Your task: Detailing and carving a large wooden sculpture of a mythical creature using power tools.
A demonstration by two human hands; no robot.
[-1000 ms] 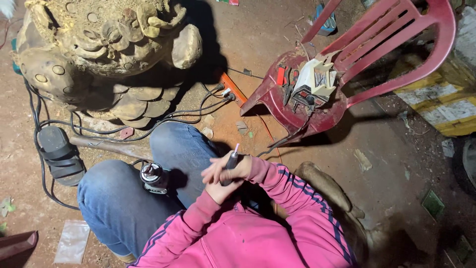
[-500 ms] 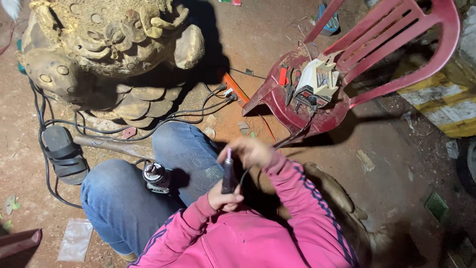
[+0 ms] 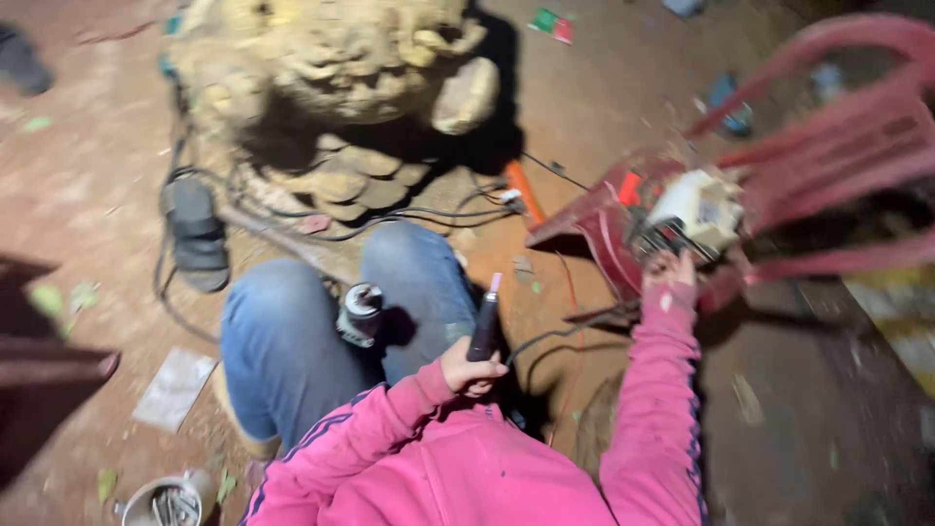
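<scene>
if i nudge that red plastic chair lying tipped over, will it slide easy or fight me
The red plastic chair probably slides easily: thin moulded slats suggest it's light. It may rock, since it lies tilted on the dirt. The whitish boxy tool resting in it, under the right hand, could spill out.

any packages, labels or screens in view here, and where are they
Small flat packet: on the dirt floor at the top, red and green, blurred.
Pale flat wrapper or sheet: on the floor, lower left beside the blue-jeaned knee, rectangular, greyish white.
White boxy device: on the red plastic chair seat, with dark printed patches; right hand reaches it.
No screens.
</scene>
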